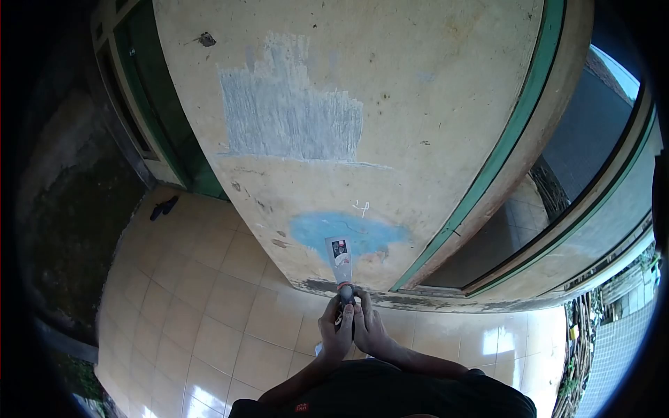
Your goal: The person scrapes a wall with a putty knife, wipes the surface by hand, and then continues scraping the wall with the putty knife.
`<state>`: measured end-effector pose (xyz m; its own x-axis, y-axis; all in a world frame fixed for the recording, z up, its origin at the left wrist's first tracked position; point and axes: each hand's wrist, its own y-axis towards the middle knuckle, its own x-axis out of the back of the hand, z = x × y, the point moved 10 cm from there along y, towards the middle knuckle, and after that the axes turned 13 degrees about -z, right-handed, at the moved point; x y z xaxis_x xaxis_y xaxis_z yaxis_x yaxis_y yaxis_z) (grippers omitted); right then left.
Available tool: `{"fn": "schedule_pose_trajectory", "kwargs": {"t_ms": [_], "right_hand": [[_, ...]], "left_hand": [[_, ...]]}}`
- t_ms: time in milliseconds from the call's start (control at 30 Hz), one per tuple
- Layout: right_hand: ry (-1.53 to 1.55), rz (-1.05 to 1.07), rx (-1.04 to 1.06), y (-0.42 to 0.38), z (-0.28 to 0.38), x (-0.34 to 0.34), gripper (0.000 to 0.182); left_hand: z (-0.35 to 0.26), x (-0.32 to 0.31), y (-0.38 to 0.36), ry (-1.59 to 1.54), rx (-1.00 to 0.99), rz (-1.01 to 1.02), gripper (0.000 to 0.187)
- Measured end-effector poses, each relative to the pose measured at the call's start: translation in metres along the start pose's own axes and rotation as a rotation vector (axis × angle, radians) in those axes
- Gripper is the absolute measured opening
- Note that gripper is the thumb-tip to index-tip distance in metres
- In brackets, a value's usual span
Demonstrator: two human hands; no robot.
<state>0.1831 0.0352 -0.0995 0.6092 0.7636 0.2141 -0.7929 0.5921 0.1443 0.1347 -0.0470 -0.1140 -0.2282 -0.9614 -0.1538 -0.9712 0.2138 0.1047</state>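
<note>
scraper [341, 268] out front, blade pointing up before the wall [432, 160] and its blue patch [376, 232], contact hard to tell; left hand [335, 336] and right hand [371, 333] both grip the handle [346, 294], thumbs together, probably to steady that flat blade.

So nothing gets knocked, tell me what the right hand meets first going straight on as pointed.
The right hand would likely meet the wall near its blue patch, the flat-bladed tool touching first; depth is unclear.
</note>
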Motion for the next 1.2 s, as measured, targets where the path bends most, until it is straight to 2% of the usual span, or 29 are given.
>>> {"fn": "schedule_pose_trajectory", "kwargs": {"t_ms": [33, 100, 133, 167, 200, 233, 300, 400, 467, 500, 567, 600, 633, 700, 733, 800, 833, 900, 967, 1067, 1133, 1200], "right_hand": [[0.009, 0.016, 0.001, 0.001, -0.011, -0.003, 0.028], [-0.316, -0.056, 0.565, -0.01, 0.001, -0.008, 0.031], [-0.112, 0.131, 0.066, 0.005, -0.011, -0.007, 0.032], [-0.102, 0.148, 0.065, 0.011, -0.004, -0.004, 0.032], [-0.16, 0.148, 0.101, 0.016, 0.001, -0.001, 0.032], [-0.218, 0.148, 0.137, 0.021, 0.006, 0.002, 0.031], [-0.199, 0.127, 0.111, 0.037, 0.016, 0.016, 0.028], [-0.161, 0.108, 0.086, 0.062, 0.03, 0.039, 0.024], [0.066, -0.037, 0.495, 0.067, 0.076, 0.061, 0.02], [0.072, -0.041, 0.488, 0.074, 0.082, 0.063, 0.02], [0.221, -0.053, 0.878, 0.063, 0.126, 0.07, 0.02], [0.282, -0.025, 0.967, 0.063, 0.134, 0.066, 0.018], [0.286, -0.039, 0.954, 0.072, 0.139, 0.06, 0.018], [0.281, -0.013, 1.181, 0.066, 0.166, 0.044, 0.016], [0.278, -0.039, 1.171, 0.073, 0.171, 0.038, 0.016], [0.142, 0.005, 1.22, 0.081, 0.181, 0.014, 0.013], [0.131, -0.026, 1.212, 0.088, 0.184, 0.011, 0.013], [0.07, -0.035, 1.2, 0.098, 0.185, -0.004, 0.011], [0.063, -0.117, 1.16, 0.114, 0.184, -0.016, 0.012], [0.033, -0.304, 1.133, 0.146, 0.185, -0.032, 0.009], [0.028, -0.362, 1.279, 0.15, 0.191, -0.044, 0.012], [0.036, -0.439, 1.294, 0.159, 0.197, -0.045, 0.014]], "left_hand": [[0.001, 0.002, 0.0, -0.002, 0.027, -0.043, 0.024], [-0.001, 0.005, -0.002, 0.007, 0.054, -0.101, 0.026], [0.003, 0.007, -0.003, -0.068, 0.136, -0.136, 0.027], [0.008, 0.009, -0.005, -0.144, 0.216, -0.17, 0.028], [0.013, 0.008, -0.004, -0.178, 0.274, -0.106, 0.028], [0.011, 0.015, -0.003, -0.169, 0.272, -0.122, 0.028], [0.011, 0.003, -0.005, -0.185, 0.379, 0.048, 0.028], [-0.014, -0.002, -0.004, -0.19, 0.393, 0.044, 0.028], [-0.014, 0.001, -0.003, -0.128, 0.384, 0.177, 0.039], [-0.015, 0.006, 0.0, -0.12, 0.388, 0.178, 0.039], [-0.023, 0.006, 0.005, -0.11, 0.376, 0.243, 0.043], [-0.036, 0.004, 0.01, -0.142, 0.343, 0.221, 0.059], [-0.036, 0.004, 0.016, -0.127, 0.353, 0.228, 0.059], [-0.041, 0.003, 0.029, -0.061, 0.288, 0.283, 0.045], [-0.035, 0.008, 0.036, -0.045, 0.297, 0.303, 0.045], [-0.042, 0.01, 0.053, -0.173, 0.164, 0.438, 0.024], [-0.044, 0.01, 0.064, -0.162, 0.172, 0.468, 0.024], [-0.059, 0.012, 0.088, -0.302, 0.142, 0.526, 0.008], [-0.065, 0.014, 0.11, -0.308, 0.101, 0.645, 0.008], [-0.076, 0.021, 0.159, -0.459, -0.076, 0.834, 0.01], [-0.083, 0.015, 0.175, -0.488, -0.007, 0.877, 0.01], [-0.078, 0.017, 0.192, -0.498, 0.066, 0.949, 0.007]]}}
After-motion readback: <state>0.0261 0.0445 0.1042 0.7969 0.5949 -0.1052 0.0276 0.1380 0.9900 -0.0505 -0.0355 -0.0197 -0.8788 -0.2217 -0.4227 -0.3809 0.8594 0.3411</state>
